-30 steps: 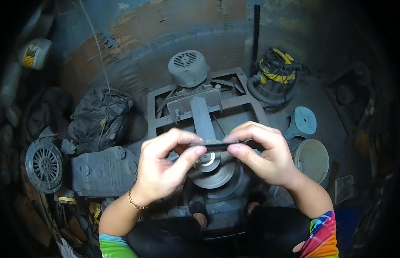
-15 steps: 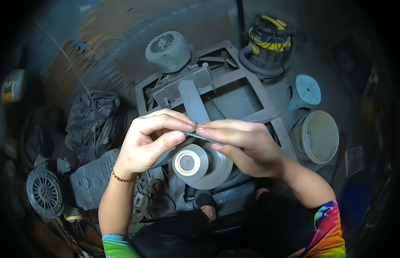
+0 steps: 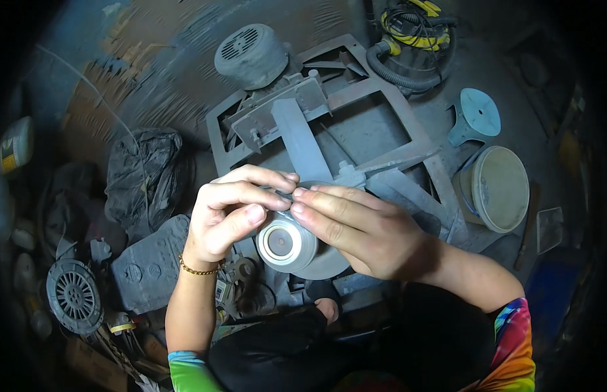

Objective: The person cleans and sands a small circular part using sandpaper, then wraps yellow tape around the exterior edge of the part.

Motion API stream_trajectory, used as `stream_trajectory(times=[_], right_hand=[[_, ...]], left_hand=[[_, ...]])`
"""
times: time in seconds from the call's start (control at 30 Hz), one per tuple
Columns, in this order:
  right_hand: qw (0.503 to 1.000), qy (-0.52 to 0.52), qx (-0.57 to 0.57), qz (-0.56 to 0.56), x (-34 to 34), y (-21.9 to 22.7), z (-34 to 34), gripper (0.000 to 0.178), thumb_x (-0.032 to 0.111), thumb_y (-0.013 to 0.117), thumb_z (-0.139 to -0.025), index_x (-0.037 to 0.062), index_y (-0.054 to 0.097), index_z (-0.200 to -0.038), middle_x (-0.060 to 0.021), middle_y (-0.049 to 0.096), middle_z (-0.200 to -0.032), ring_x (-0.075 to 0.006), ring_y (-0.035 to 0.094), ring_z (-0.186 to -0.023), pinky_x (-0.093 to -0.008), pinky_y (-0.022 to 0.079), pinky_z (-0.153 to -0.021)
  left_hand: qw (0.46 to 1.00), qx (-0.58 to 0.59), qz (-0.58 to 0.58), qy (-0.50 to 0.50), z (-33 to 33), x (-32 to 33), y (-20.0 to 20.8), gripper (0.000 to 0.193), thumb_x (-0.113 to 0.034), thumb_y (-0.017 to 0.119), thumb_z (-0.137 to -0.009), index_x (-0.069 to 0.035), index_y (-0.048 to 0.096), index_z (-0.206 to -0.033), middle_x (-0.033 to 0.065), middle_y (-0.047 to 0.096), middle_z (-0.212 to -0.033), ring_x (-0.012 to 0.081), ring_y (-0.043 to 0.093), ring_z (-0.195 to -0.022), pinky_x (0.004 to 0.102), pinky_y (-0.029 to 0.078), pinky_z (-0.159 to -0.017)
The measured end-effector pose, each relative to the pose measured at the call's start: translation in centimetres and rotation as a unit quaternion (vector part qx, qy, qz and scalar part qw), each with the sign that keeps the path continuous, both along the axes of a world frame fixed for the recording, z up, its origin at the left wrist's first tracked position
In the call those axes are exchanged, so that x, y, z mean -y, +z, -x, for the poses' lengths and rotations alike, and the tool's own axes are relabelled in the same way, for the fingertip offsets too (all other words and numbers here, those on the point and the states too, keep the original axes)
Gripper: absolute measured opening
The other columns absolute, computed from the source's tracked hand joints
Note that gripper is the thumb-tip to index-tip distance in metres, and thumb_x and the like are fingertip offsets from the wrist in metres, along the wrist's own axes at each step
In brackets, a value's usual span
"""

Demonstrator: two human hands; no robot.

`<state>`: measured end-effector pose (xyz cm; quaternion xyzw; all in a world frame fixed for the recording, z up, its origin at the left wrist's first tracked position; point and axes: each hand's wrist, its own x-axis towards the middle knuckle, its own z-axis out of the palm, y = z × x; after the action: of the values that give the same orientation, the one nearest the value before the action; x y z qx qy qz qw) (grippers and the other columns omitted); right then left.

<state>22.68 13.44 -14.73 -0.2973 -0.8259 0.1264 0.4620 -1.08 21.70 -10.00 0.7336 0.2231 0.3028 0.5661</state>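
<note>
My left hand (image 3: 228, 212), with a chain bracelet at its wrist, has its fingers curled over a thin dark flat piece (image 3: 285, 213). From the other side, the fingers of my right hand (image 3: 362, 225) press on the same piece, and their tips almost meet those of the left. Most of the piece is hidden under the fingers, so its exact kind cannot be told. Right below the fingertips sits a grey wheel hub with a pale ring (image 3: 280, 242), in front of a wider grey disc (image 3: 331, 264). The piece lies at the wheel's upper edge; contact cannot be made out.
A flat belt (image 3: 300, 140) runs from the wheel toward a motor (image 3: 251, 59) on a metal frame (image 3: 408, 124). Right stand a bucket (image 3: 502, 189), a blue stool (image 3: 479, 112) and a vacuum cleaner (image 3: 414, 49). Left are a black bag (image 3: 143, 176) and a slotted round machine part (image 3: 75, 297).
Both hands have brought the piece closer to the wheel. My right hand has turned, its back now more upward and its thumb hidden. The whole view has shifted slightly.
</note>
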Motion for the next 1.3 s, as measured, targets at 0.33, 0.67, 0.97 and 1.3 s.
stream_trajectory(times=[0.33,0.67,0.97,1.3], right_hand=[[0.999,-0.019,0.023,-0.024,0.0,0.2,0.2,0.043,0.008,0.059,-0.086,-0.0049,0.062,-0.126,-0.0171,0.061,-0.126,-0.0325,0.061,-0.117,-0.0389,0.052,-0.102],[0.996,-0.063,0.038,-0.047,0.4,-0.2,0.5,0.041,0.013,0.059,-0.088,-0.0011,0.063,-0.127,-0.0138,0.062,-0.126,-0.0285,0.060,-0.118,-0.0360,0.053,-0.100],[0.996,-0.085,0.012,-0.036,0.4,-0.9,0.8,0.040,0.016,0.062,-0.089,0.0032,0.065,-0.127,-0.0115,0.064,-0.128,-0.0272,0.062,-0.117,-0.0353,0.055,-0.096],[0.990,-0.106,-0.065,-0.059,0.5,-1.5,1.4,0.038,0.015,0.061,-0.088,0.0022,0.066,-0.124,-0.0123,0.068,-0.121,-0.0289,0.066,-0.110,-0.0349,0.060,-0.083]], left_hand=[[1.000,-0.004,-0.023,0.007,0.2,0.7,0.3,0.021,-0.011,0.065,-0.089,0.003,0.076,-0.100,0.0206,0.068,-0.114,0.0364,0.063,-0.118,0.0460,0.049,-0.101],[0.999,0.001,-0.048,0.014,0.0,0.9,0.1,0.019,-0.010,0.066,-0.087,0.003,0.075,-0.098,0.0205,0.068,-0.114,0.0372,0.062,-0.118,0.0473,0.049,-0.102],[0.998,0.007,-0.060,0.016,-0.1,0.9,-0.5,0.022,-0.015,0.065,-0.087,0.003,0.072,-0.097,0.0235,0.067,-0.115,0.0405,0.060,-0.120,0.0523,0.046,-0.104],[0.998,0.016,-0.067,0.004,0.4,0.7,-0.7,0.024,-0.018,0.061,-0.091,0.003,0.068,-0.101,0.0282,0.062,-0.119,0.0438,0.056,-0.123,0.0552,0.042,-0.108]])
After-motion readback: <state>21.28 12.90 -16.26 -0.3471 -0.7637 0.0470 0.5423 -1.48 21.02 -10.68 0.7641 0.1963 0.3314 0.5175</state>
